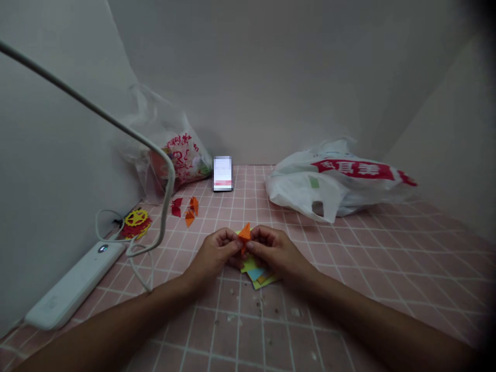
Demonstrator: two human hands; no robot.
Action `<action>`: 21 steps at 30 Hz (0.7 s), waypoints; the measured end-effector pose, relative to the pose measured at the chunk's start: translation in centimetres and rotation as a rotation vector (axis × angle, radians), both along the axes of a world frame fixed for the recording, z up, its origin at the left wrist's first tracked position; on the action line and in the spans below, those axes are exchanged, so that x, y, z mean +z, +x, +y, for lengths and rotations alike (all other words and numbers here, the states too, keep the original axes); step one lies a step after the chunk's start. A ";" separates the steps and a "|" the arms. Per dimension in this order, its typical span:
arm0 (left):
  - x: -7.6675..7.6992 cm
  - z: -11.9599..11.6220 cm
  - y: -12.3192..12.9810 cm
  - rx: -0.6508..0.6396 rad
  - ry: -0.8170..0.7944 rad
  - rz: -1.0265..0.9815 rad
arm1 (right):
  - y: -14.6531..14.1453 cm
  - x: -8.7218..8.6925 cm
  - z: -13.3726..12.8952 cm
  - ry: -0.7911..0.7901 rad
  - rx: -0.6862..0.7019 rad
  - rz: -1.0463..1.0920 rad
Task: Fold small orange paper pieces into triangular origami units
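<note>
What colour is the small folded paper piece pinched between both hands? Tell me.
Orange: the small folded paper piece held between the left hand and right hand, clearest in the head view.

A small orange folded paper piece (244, 233) sits pinched between the fingertips of both hands, held just above the counter (349, 258). It is creased into a pointed shape, one sharp tip sticking upward and the lower part tucked between the fingers. Directly beneath it lies a loose stack of coloured paper squares (258, 273), yellow, blue and orange, fanned slightly askew.
</note>
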State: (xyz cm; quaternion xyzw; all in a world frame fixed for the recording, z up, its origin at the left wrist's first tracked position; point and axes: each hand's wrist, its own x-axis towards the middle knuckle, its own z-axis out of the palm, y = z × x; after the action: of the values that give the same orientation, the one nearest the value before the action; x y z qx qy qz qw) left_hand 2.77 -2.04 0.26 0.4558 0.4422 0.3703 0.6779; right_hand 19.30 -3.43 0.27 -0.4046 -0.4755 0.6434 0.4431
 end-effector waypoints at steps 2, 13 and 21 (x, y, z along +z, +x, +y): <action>-0.1 0.0 0.0 0.003 0.024 0.021 | -0.2 0.0 -0.1 0.003 -0.014 -0.015; 0.1 -0.4 0.3 -0.021 0.078 0.090 | -0.2 -0.6 -0.3 0.048 -0.058 -0.066; -0.3 -0.1 0.0 0.005 0.165 0.010 | -0.2 -0.7 -0.3 0.062 -0.056 -0.077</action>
State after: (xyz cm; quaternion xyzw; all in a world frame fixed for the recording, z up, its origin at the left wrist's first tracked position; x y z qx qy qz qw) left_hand 2.81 -2.10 0.00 0.5109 0.4147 0.4051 0.6348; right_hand 19.11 -3.71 -0.47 -0.4283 -0.5004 0.5997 0.4544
